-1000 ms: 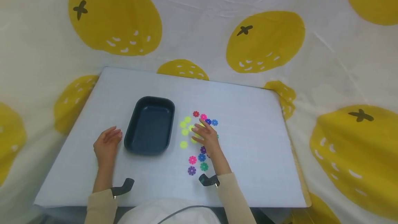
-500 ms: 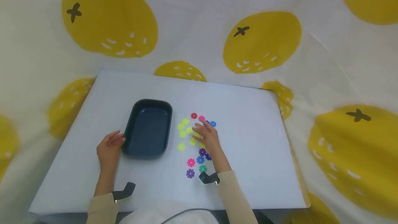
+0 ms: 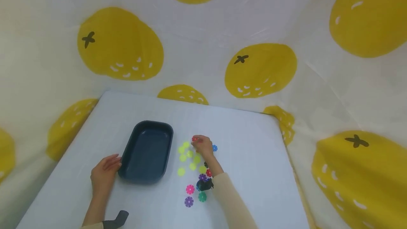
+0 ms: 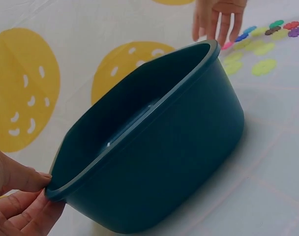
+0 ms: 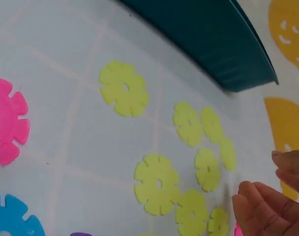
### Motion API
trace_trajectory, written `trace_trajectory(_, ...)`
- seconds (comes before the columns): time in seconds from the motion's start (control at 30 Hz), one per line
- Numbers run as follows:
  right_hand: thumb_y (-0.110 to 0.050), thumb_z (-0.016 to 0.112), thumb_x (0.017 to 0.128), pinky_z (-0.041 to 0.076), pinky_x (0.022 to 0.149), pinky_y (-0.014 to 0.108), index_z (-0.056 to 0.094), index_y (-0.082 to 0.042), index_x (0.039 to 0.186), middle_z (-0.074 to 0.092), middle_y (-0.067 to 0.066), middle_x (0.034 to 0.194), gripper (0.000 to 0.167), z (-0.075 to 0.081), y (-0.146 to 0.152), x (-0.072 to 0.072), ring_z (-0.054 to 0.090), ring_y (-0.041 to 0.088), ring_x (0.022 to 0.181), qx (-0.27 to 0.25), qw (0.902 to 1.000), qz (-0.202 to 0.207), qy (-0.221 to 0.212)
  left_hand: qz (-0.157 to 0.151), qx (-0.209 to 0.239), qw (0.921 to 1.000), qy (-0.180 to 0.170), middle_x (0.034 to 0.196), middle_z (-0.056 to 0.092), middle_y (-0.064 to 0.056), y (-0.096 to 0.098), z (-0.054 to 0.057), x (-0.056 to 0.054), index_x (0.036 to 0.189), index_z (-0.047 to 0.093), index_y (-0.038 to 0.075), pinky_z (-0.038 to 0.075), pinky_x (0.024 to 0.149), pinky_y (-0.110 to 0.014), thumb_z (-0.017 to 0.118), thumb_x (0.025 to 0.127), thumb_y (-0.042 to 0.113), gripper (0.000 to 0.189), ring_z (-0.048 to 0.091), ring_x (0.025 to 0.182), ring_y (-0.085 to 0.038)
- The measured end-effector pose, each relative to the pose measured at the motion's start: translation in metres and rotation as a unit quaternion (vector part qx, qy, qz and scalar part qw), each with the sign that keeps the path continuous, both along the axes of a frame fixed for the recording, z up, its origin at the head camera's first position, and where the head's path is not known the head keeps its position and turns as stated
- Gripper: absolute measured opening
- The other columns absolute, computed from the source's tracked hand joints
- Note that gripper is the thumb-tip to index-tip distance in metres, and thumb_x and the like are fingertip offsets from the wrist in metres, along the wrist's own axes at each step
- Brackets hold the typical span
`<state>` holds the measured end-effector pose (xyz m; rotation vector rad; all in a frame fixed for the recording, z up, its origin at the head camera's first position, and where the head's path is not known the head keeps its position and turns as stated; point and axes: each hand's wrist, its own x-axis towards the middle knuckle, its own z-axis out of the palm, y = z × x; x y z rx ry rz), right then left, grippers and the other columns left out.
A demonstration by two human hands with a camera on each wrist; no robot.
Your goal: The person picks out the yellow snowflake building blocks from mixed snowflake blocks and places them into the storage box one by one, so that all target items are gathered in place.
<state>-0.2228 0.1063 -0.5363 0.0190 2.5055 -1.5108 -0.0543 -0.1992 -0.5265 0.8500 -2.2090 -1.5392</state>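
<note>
Flower discs (image 3: 189,153), flat w/ notched edges, lie scattered on white tabletop (image 3: 254,151), just R of dark blue-green bin (image 3: 144,154) in head view. Yellow-green ones bunch nearest the bin; one of them (image 3: 181,171) sits a bit apart on the near side. Closer to the person: pink disc (image 3: 190,189), purple disc (image 3: 189,201) & green disc (image 3: 202,196), w/ 2nd purple disc (image 3: 202,177) and red disc (image 3: 208,172) a little farther up. Blue disc (image 3: 214,148) lies R of the R hand (image 3: 202,145).

L hand (image 3: 104,172) pinches bin rim at its near-L corner: thumb on top/inside edge, fingers outside, per L wrist view. Bin stands btwn L hand & discs.

R hand is over far end of the discs, thumb & fingers apart w/ narrow gap, fingers bent. Another red disc (image 3: 193,139) shows right by its fingertips; contact can't be told. R wrist cam: pink sliver of a disc (image 5: 238,230) peeks out next to fingertips, also unclear if touched.

Black mount (image 3: 204,185) on R wrist partly covers discs below. Beige sleeve (image 3: 232,200) on same arm. Backdrop: pale cloth w/ big yellow fruit print (image 3: 121,45).
</note>
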Motion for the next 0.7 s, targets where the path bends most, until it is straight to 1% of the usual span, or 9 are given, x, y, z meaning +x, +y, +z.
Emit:
trace_trajectory(0.1,-0.010,0.074,0.085,0.057,0.067,0.034,0.070,-0.003,0.117,0.073,0.016,0.104,0.033,-0.006,-0.007,-0.003,0.069,0.025,0.083,0.060,0.9980,0.011,0.018,-0.005,0.002,1.0000,0.000,0.112,0.072,-0.021,0.001,-0.002,0.002,0.120,0.066,-0.001,0.044,0.068,-0.001,0.069,0.089,-0.003,0.031,0.053,0.074,0.024)
trace_trajectory(0.13,-0.010,0.075,0.084,0.057,0.069,0.035,0.071,-0.003,0.116,0.073,0.016,0.104,0.033,-0.007,-0.009,-0.003,0.069,0.026,0.084,0.077,0.9967,0.014,0.022,-0.006,-0.001,1.0000,-0.001,0.112,0.072,-0.021,0.001,-0.003,0.003,0.119,0.066,-0.001,0.044,0.068,0.000,0.069,0.089,-0.003,0.031,0.053,0.074,0.024)
trace_trajectory(0.17,-0.011,0.075,0.083,0.057,0.072,0.037,0.071,-0.004,0.115,0.073,0.015,0.104,0.033,-0.009,-0.010,-0.003,0.069,0.027,0.086,0.094,0.9951,0.016,0.025,-0.006,-0.002,1.0000,-0.003,0.114,0.070,-0.024,0.002,-0.002,0.003,0.119,0.066,-0.001,0.043,0.067,0.000,0.069,0.089,-0.003,0.030,0.052,0.074,0.024)
trace_trajectory(0.23,-0.012,0.077,0.082,0.056,0.078,0.041,0.072,-0.005,0.112,0.074,0.013,0.104,0.032,-0.010,-0.014,-0.002,0.069,0.030,0.092,0.129,0.9908,0.017,0.035,-0.004,-0.001,1.0000,-0.007,0.117,0.069,-0.026,0.003,-0.002,0.005,0.118,0.066,-0.002,0.043,0.067,0.000,0.068,0.089,-0.004,0.030,0.051,0.073,0.024)
trace_trajectory(0.3,-0.014,0.077,0.081,0.056,0.080,0.043,0.073,-0.005,0.111,0.074,0.012,0.105,0.031,-0.011,-0.018,-0.002,0.069,0.030,0.095,0.153,0.9872,0.018,0.042,-0.002,-0.002,1.0000,-0.004,0.117,0.069,-0.026,0.004,-0.001,0.006,0.117,0.066,-0.003,0.044,0.067,0.000,0.069,0.088,-0.004,0.029,0.051,0.073,0.025)
trace_trajectory(0.5,-0.018,0.079,0.082,0.054,0.081,0.044,0.073,-0.007,0.109,0.074,0.011,0.105,0.030,-0.012,-0.029,-0.004,0.068,0.028,0.093,0.198,0.9791,0.015,0.047,0.004,-0.009,0.9999,-0.004,0.117,0.069,-0.026,0.002,0.001,0.008,0.117,0.067,-0.003,0.044,0.066,0.000,0.069,0.089,-0.003,0.028,0.051,0.073,0.025)
trace_trajectory(0.6,-0.021,0.079,0.082,0.054,0.085,0.044,0.074,-0.007,0.110,0.074,0.009,0.108,0.031,-0.013,-0.033,-0.005,0.068,0.028,0.098,0.222,0.9735,0.018,0.052,0.005,-0.006,1.0000,-0.003,0.117,0.069,-0.025,0.001,0.000,0.007,0.117,0.067,-0.002,0.044,0.067,-0.001,0.070,0.088,-0.003,0.029,0.051,0.074,0.025)
trace_trajectory(0.7,-0.022,0.080,0.082,0.053,0.089,0.046,0.073,-0.007,0.109,0.072,0.011,0.110,0.031,-0.014,-0.036,-0.005,0.066,0.029,0.103,0.234,0.9701,0.019,0.063,0.002,0.003,1.0000,0.007,0.118,0.069,-0.025,0.000,-0.003,0.004,0.117,0.067,-0.003,0.045,0.068,-0.002,0.070,0.088,-0.004,0.030,0.052,0.075,0.024)
